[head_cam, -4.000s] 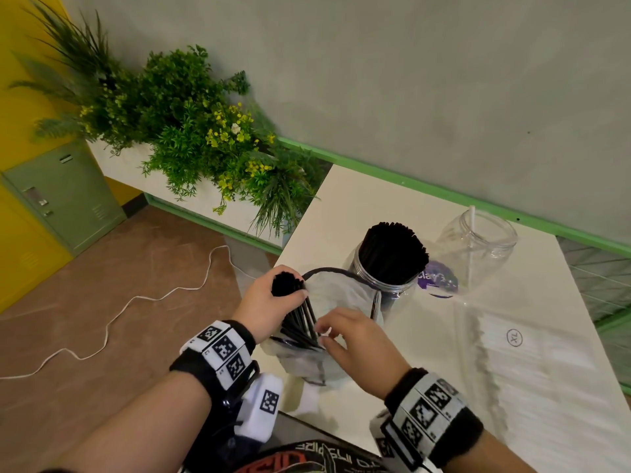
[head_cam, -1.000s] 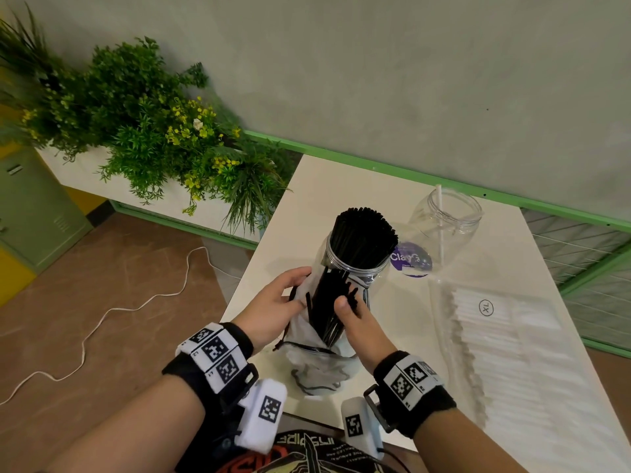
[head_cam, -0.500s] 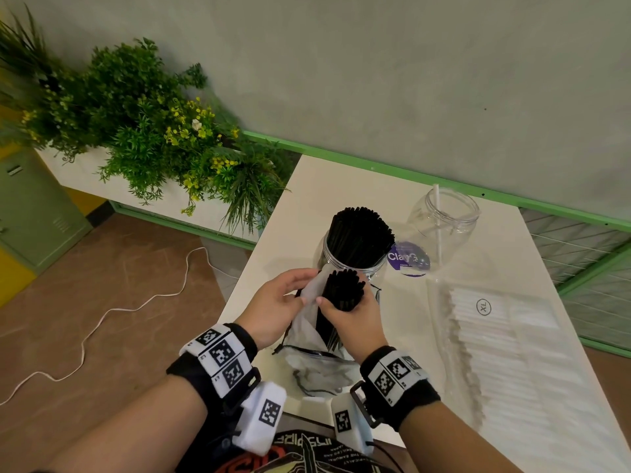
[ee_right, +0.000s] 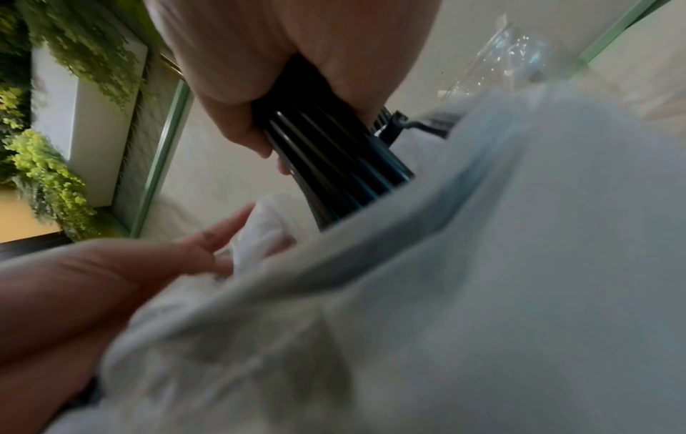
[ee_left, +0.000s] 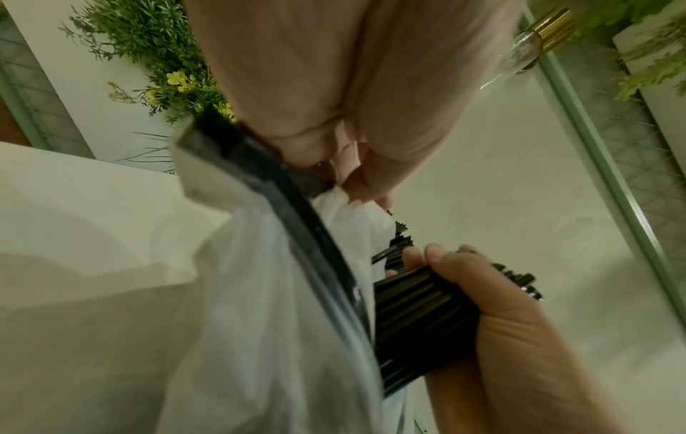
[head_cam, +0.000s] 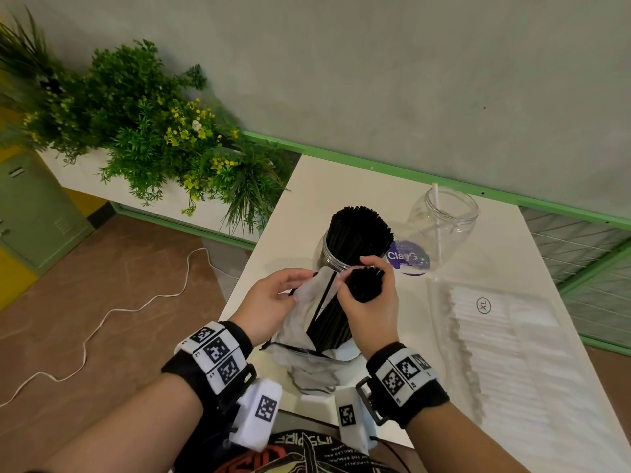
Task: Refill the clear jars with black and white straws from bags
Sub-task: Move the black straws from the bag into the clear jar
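Observation:
My right hand (head_cam: 367, 295) grips a bundle of black straws (head_cam: 341, 312) near its top, the lower ends still inside a frosted zip bag (head_cam: 309, 356) at the table's near edge. My left hand (head_cam: 276, 295) pinches the bag's upper rim (ee_left: 334, 211) beside the bundle. In the right wrist view the bundle (ee_right: 334, 158) runs from my palm into the bag (ee_right: 482, 264). Just behind stands a clear jar packed with black straws (head_cam: 356, 233). Further right stands a second clear jar (head_cam: 440, 227) holding a single white straw (head_cam: 438, 216).
A flat clear bag of white straws (head_cam: 505, 353) marked XL lies on the right of the white table (head_cam: 341, 186). A purple round lid (head_cam: 408, 259) sits between the jars. A planter of greenery (head_cam: 136, 124) stands left; a white cable (head_cam: 102, 315) crosses the floor.
My right hand has slid up the black straw bundle, closed round its top and lifted it higher out of the bag. My left hand moved from the straws to the bag's rim.

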Motion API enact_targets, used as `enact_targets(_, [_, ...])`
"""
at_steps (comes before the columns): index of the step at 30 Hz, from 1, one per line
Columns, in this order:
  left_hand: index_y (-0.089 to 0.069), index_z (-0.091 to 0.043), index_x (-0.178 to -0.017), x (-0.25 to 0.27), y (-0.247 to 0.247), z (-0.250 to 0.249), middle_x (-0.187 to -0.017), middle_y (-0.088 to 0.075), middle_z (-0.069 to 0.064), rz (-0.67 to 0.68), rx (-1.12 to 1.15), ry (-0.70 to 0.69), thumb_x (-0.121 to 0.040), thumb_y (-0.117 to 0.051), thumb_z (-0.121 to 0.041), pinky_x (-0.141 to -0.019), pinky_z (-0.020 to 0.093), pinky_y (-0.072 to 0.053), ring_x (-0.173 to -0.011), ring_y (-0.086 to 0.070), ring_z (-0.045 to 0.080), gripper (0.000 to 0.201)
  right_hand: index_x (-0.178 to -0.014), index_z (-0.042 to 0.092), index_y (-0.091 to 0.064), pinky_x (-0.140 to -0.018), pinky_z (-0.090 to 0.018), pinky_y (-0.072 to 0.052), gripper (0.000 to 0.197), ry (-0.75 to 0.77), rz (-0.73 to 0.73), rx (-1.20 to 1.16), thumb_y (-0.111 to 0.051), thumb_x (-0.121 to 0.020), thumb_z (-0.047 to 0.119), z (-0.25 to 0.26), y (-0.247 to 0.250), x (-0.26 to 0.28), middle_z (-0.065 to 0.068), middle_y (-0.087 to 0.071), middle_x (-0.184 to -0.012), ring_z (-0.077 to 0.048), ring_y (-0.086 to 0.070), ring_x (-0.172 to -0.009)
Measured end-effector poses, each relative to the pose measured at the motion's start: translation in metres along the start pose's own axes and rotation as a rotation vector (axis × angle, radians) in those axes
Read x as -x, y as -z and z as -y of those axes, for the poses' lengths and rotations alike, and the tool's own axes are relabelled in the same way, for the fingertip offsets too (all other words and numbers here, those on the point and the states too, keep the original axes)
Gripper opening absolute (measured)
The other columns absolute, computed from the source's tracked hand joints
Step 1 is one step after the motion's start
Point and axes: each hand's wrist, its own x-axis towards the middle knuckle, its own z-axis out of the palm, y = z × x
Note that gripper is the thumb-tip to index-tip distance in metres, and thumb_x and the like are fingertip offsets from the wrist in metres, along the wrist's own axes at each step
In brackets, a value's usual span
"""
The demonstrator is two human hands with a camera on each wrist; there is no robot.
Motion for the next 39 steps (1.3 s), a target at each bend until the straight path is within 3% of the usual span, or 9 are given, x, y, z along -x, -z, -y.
enact_targets(3, [-0.063,-0.026,-0.105,0.001,-0.007,-0.003,-0.108,-0.069,0.001,0.044,0.029,0.005,-0.088,-0.051,0.009,-0.078,0.015,-0.048,-0.088,-0.065,0.003,0.041,-0.112,0.025,-0.051,-0.08,-0.014,-0.047,0.047,-0.042,0.032,0.018,-0.071,-0.078,-0.001,-0.01,-0.003,0.005,0.007,-0.066,-0.093,-0.005,-0.064,-0.09])
enact_targets(7, [-0.063,-0.027,-0.107,-0.001,-0.01,-0.003,-0.11,-0.068,-0.003,0.049,0.007,0.003,-0.086,-0.046,0.015,-0.092,0.022,-0.048,-0.104,-0.063,0.009,0.049,-0.115,0.024,-0.051,-0.088,-0.011,-0.042,0.052,-0.061,0.028,0.091,-0.074,-0.075,0.002,-0.021,-0.007,0.007,0.01,-0.059,-0.103,0.0,-0.057,-0.1])
enact_targets(12, [-0.063,-0.026,-0.107,-0.001,-0.009,-0.002,-0.11,-0.068,-0.002,0.046,-0.008,-0.016,-0.085,-0.045,0.017,-0.096,0.024,-0.047,-0.109,-0.061,0.007,0.052,-0.113,0.025,-0.051,-0.096,-0.024,-0.045,0.052,-0.061,-0.013,0.18,-0.074,-0.071,0.005,-0.028,-0.013,0.001,0.002,-0.055,-0.11,-0.005,-0.054,-0.104])
enact_targets(15, [-0.063,-0.025,-0.106,-0.003,-0.007,-0.003,-0.107,-0.069,-0.001,0.048,-0.001,-0.02,-0.083,-0.043,0.02,-0.091,0.02,-0.047,-0.104,-0.063,0.006,0.054,-0.113,0.032,-0.048,-0.094,-0.015,-0.041,0.056,-0.07,-0.035,0.214,-0.076,-0.07,0.008,-0.027,-0.017,0.002,0.004,-0.051,-0.113,0.001,-0.051,-0.105])
enact_targets(19, [-0.061,-0.019,-0.107,-0.002,-0.005,-0.005,-0.105,-0.068,0.007,0.071,0.014,-0.036,-0.085,-0.045,0.017,-0.08,0.008,-0.044,-0.093,-0.063,-0.004,0.046,-0.112,0.027,-0.051,-0.093,-0.024,-0.048,0.051,-0.086,0.007,0.122,-0.073,-0.073,0.003,-0.025,-0.016,0.004,0.004,-0.06,-0.109,-0.005,-0.059,-0.102])
enact_targets(24, [-0.063,-0.02,-0.105,-0.003,-0.007,-0.003,-0.111,-0.067,0.01,0.101,0.02,-0.052,-0.086,-0.047,0.014,-0.086,0.011,-0.045,-0.105,-0.061,0.009,0.042,-0.104,0.029,-0.052,-0.086,-0.024,-0.05,0.046,-0.109,0.026,0.082,-0.072,-0.074,0.001,-0.027,-0.013,0.004,0.004,-0.061,-0.102,-0.007,-0.061,-0.095])
enact_targets(29, [-0.067,-0.021,-0.103,-0.01,-0.004,0.005,-0.109,-0.067,0.011,0.011,0.009,-0.06,-0.087,-0.057,0.007,-0.079,0.012,-0.049,-0.091,-0.062,0.003,0.033,-0.1,0.02,-0.054,-0.074,-0.019,-0.05,0.041,-0.123,-0.002,-0.001,-0.069,-0.074,-0.007,-0.022,-0.001,0.0,0.008,-0.06,-0.09,0.0,-0.059,-0.079])
enact_targets(35, [-0.066,-0.028,-0.105,-0.014,-0.006,0.014,-0.109,-0.063,-0.001,-0.005,-0.093,-0.011,-0.085,-0.057,-0.004,-0.089,0.027,-0.049,-0.098,-0.06,0.015,0.032,-0.101,0.017,-0.055,-0.076,-0.021,-0.051,0.039,-0.156,-0.009,-0.057,-0.069,-0.075,-0.008,-0.024,0.011,-0.008,0.007,-0.061,-0.093,0.001,-0.06,-0.083])
enact_targets(39, [-0.034,-0.032,-0.136,-0.015,-0.008,0.02,-0.127,-0.042,-0.003,0.132,-0.352,0.11,-0.06,-0.065,-0.033,-0.098,0.031,-0.044,-0.112,-0.049,0.015,0.082,-0.097,0.019,-0.054,-0.073,-0.019,-0.05,0.037,-0.194,0.004,-0.084,-0.07,-0.069,0.003,-0.028,0.013,-0.007,0.007,-0.06,-0.09,-0.001,-0.06,-0.081])
